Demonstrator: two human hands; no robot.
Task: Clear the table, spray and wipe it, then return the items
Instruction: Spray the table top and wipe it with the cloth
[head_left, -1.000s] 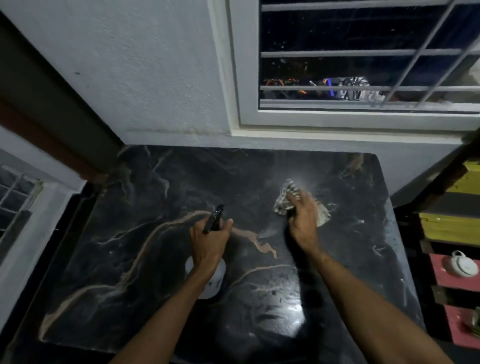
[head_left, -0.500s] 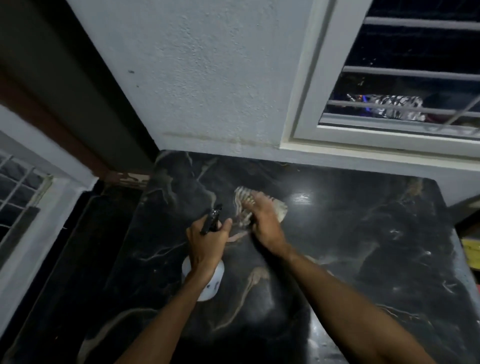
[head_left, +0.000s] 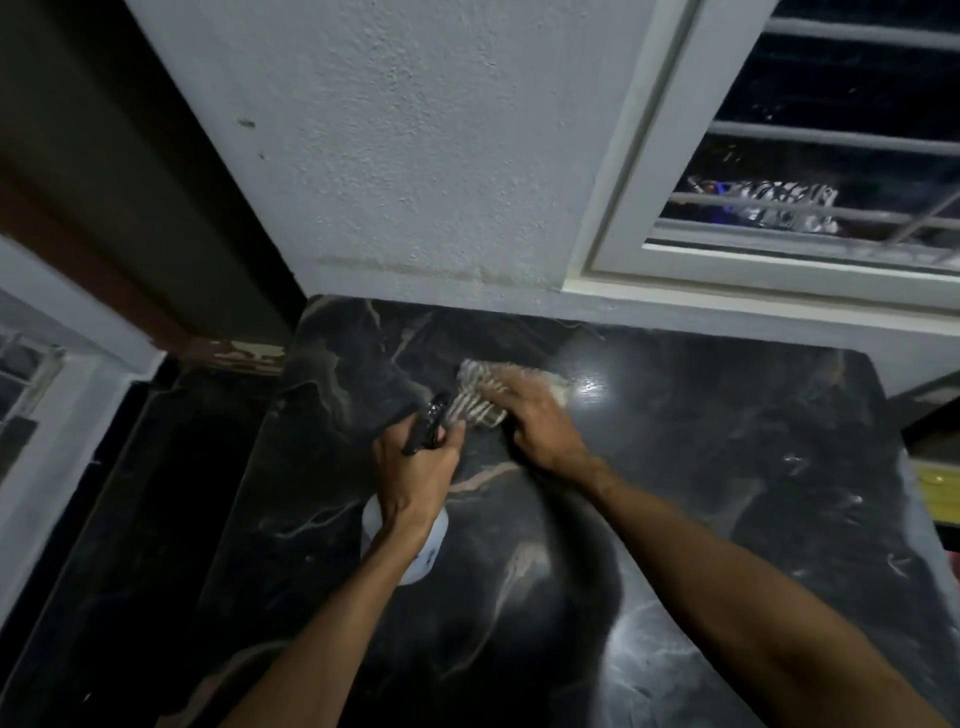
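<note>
Bench (head_left: 727, 467): dark marble, glossy near me; wet or only shine, cannot tell. White bottle (head_left: 432, 545) is held above the bench's left part, nozzle forward, just beside the cloth (head_left: 475, 402).

Risks, as I judge:
- A stray squeeze would soak the cloth or spatter the wall (head_left: 415, 156) behind.
- The grips sit almost touching, so a wide wiping stroke could knock the nozzle.
- The far-left corner may get missed.

Left grip (head_left: 415, 467): forearm comes in from below, fingers clamped round the bottle's neck by the black trigger.

Right grip (head_left: 540, 426): arm comes in from the right, palm down, fingers flat and pressing the striped cloth onto the bench mid-far. It is blurred.
</note>
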